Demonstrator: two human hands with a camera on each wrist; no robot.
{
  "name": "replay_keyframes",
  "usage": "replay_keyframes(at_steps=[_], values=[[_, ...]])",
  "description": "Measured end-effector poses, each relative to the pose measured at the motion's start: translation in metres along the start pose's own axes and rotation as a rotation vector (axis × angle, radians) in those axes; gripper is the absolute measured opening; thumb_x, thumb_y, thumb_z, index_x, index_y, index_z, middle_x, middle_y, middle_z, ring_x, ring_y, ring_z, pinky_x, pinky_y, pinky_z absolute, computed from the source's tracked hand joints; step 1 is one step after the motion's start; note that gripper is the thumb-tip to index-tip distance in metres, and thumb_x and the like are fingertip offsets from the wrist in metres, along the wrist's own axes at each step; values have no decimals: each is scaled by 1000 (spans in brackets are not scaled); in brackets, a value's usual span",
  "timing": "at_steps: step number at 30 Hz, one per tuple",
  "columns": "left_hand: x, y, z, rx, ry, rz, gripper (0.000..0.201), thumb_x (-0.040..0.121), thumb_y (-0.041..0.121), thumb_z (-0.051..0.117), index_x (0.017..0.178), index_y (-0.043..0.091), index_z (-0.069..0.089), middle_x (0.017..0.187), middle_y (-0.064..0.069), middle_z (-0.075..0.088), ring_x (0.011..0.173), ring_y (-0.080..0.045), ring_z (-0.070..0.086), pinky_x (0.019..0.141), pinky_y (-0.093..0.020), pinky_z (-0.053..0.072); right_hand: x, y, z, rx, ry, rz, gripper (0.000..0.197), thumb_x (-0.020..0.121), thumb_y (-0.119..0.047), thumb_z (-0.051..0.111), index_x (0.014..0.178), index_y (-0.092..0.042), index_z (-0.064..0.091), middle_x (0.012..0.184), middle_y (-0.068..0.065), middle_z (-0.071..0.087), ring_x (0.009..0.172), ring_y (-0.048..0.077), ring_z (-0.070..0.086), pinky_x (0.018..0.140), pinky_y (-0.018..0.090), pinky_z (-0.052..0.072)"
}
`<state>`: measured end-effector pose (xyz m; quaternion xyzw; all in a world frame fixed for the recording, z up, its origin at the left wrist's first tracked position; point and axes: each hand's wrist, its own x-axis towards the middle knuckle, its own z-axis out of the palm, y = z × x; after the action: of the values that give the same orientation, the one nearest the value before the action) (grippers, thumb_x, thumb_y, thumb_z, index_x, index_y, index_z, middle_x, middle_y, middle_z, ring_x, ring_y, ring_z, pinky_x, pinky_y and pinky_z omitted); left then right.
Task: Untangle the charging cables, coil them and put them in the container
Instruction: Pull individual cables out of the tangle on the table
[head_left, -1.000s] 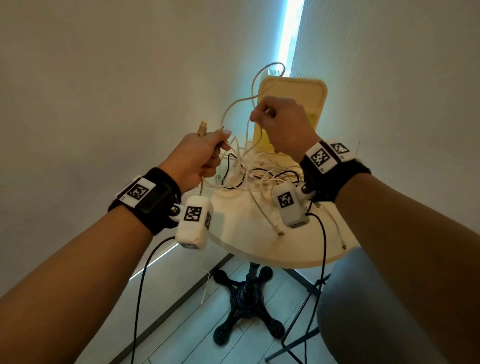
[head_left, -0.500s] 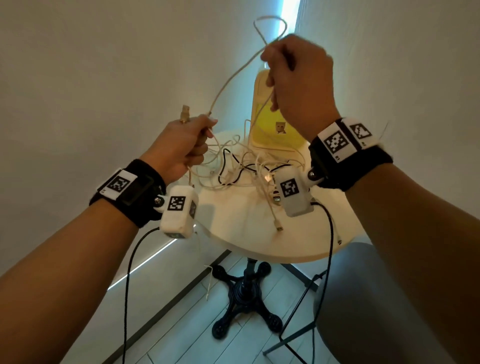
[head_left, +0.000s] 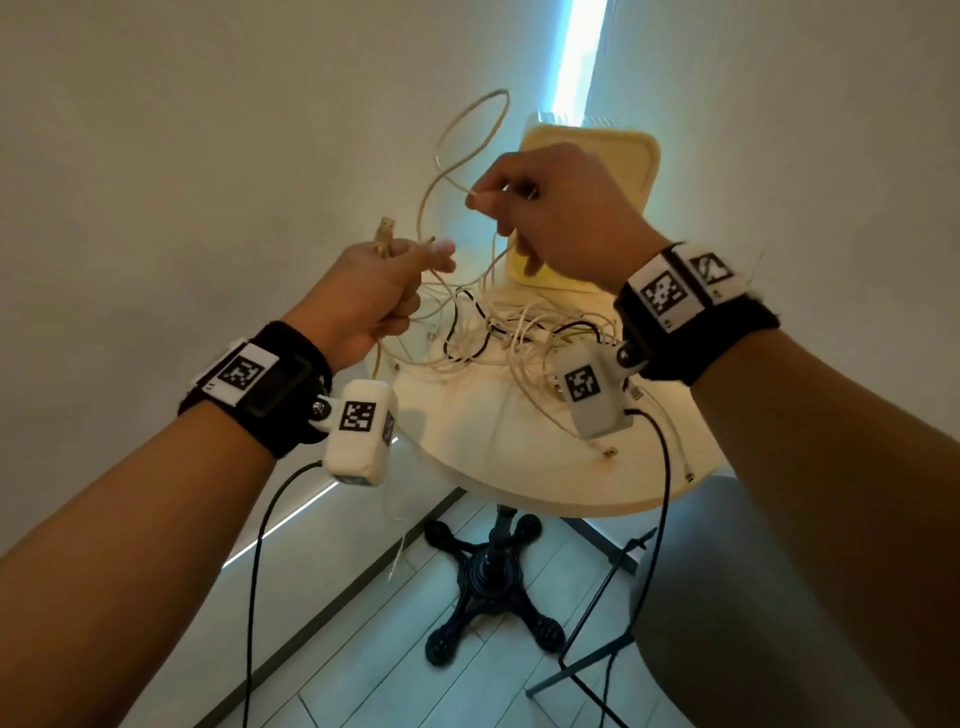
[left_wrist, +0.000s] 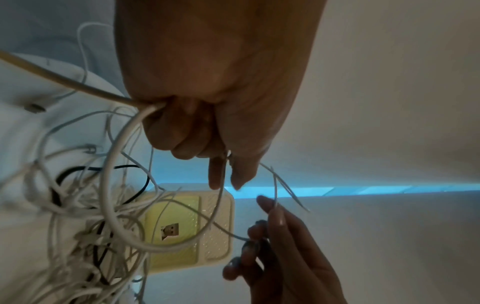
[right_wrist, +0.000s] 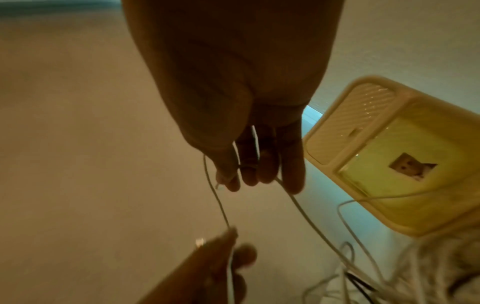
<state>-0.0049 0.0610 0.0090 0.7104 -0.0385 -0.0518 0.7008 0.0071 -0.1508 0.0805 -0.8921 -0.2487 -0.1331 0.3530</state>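
With both hands, left hand (head_left: 374, 291) and right hand (head_left: 550, 208), pinching one cable (head_left: 457, 150) above the tangle (head_left: 519, 338), pulling could tighten knots or drag it off the table (head_left: 519, 467).

Two bare hands, a left hand (head_left: 374, 291) and a right hand (head_left: 561, 208), at centre frame. One round cream table (head_left: 498, 447). One yellow plastic container (head_left: 613, 156) upper right. One tangled heap of white and black cables (head_left: 519, 338); individual cables cannot be counted.

Both forearms reach up from the lower corners of the head view toward mid-frame. The left hand (head_left: 374, 291) is fisted at centre-left, thumb pressed to forefinger. The right hand (head_left: 561, 218), higher at centre-right, has its fingers curled, fingertips (right_wrist: 233, 185) pinched together.
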Motion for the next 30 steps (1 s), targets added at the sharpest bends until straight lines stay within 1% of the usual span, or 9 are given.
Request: replay_keyframes(at_steps=[2,5,7,11,14,16,22,26,30], values=[[1,-1,6,46,-50,36,40,96,38,78,123,9,72,65,8,31,54,-11,23,46,-25,19,-4,0,8,129,-5,-14,16,102,-25,68,105,-13,79,76,10,72,51,20,67,53,41,63],[0,4,20,108,-132,90,14,95,35,79,105,25,77,68,6,38,55,-10,26,49,-27,19,-4,-5,11,308,-14,-42,17,102,-19,67,107,-7,77,76,18,72,58,34,69,58,40,62],[5,7,25,94,-101,124,11,96,34,78,98,23,77,68,5,36,54,-11,26,49,-28,19,-4,-3,9,345,16,-60,17,102,-17,66,110,-6,77,80,18,72,60,26,68,60,39,62],[16,13,28,50,49,173,27,97,31,78,109,7,78,64,9,41,52,-11,26,46,-26,22,-11,19,9,241,129,57,25,101,-11,61,123,-14,71,81,2,65,59,15,65,58,40,61],[17,18,32,-30,55,182,24,100,32,73,108,10,78,61,11,41,54,-12,21,48,-28,17,-26,36,27,77,-263,321,29,101,-21,67,129,-17,61,83,7,73,57,21,70,57,40,63],[16,23,33,-83,28,182,24,103,34,69,106,11,76,57,10,36,54,-13,19,47,-28,17,-35,45,41,-23,-484,392,24,100,-26,69,121,-15,63,82,11,76,60,24,74,60,38,65],[9,34,26,-115,-67,216,25,109,33,60,94,13,67,59,7,24,49,-10,18,41,-23,20,-20,76,52,-220,-191,222,20,103,-16,63,98,-4,78,80,8,71,74,27,68,70,32,54],[4,35,20,-208,-93,195,33,112,32,53,82,17,58,55,7,21,45,-9,16,37,-21,19,-16,77,54,-248,-246,180,18,102,-17,64,99,-7,78,78,6,70,69,21,62,69,29,50],[-1,40,15,-241,-110,215,35,112,32,50,79,20,54,54,7,19,44,-9,15,38,-22,18,-24,84,52,-311,-339,238,20,100,-12,63,82,-12,71,80,10,74,66,24,67,65,31,57]])
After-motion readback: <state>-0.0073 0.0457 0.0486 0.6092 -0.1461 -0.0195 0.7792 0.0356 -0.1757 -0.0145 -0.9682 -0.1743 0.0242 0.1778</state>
